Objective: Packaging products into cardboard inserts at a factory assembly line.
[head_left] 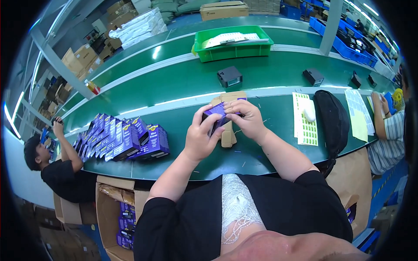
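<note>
Between my hands, above the green workbench (pixel 257 161), is a small purple carton (pixel 214 111). My left hand (pixel 201 135) grips its near left side with curled fingers. From the right, my right hand (pixel 247 118) closes on its upper end, fingers bent over the top. My fingers cover much of the carton, so I cannot tell whether its flaps are folded in. Beneath it lies a brown cardboard piece (pixel 228 138). To the left, several purple cartons (pixel 124 141) with printed fronts lean together in a row.
Beyond my hands sit a black boxy device (pixel 230 77) and another black device (pixel 313 77). A green bin (pixel 235 53) holds papers. Rightward lie a sticker sheet (pixel 308 132), a white rounded object (pixel 309 111) and a black pouch (pixel 332 124). Co-workers (pixel 56 167) flank me.
</note>
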Tool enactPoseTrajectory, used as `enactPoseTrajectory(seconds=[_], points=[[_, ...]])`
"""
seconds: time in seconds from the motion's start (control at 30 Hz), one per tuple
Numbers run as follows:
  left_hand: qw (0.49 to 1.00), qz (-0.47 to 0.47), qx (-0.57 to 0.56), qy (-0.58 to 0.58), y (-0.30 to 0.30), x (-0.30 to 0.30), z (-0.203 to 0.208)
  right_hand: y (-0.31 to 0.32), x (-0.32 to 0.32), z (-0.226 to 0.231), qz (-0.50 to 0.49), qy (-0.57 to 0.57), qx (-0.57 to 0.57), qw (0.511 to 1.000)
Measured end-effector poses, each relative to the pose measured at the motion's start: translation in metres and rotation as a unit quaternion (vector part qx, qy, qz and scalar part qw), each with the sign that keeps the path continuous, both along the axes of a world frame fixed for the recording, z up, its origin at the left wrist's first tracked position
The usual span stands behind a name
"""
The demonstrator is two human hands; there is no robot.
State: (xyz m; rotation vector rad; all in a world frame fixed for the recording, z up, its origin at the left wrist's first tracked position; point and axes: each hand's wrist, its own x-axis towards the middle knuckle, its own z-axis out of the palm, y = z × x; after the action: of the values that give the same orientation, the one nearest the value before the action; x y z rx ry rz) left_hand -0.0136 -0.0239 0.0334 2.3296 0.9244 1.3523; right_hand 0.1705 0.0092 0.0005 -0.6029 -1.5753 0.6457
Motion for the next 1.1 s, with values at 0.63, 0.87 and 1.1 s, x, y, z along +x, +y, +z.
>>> enactPoseTrajectory(seconds=[0.63,0.87,1.1], points=[[0.819,0.443,0.202,0.304,-0.026,-0.145,-0.014,0.018,0.003,-0.039,-0.083,-0.049,-0.131,0.987],[0.830,0.431,0.183,0.303,-0.036,-0.147,-0.025,0.018,0.000,-0.043,-0.070,-0.057,-0.136,0.987],[0.818,0.463,0.173,0.294,-0.043,-0.137,-0.017,0.016,0.002,-0.041,-0.056,-0.074,-0.154,0.984]])
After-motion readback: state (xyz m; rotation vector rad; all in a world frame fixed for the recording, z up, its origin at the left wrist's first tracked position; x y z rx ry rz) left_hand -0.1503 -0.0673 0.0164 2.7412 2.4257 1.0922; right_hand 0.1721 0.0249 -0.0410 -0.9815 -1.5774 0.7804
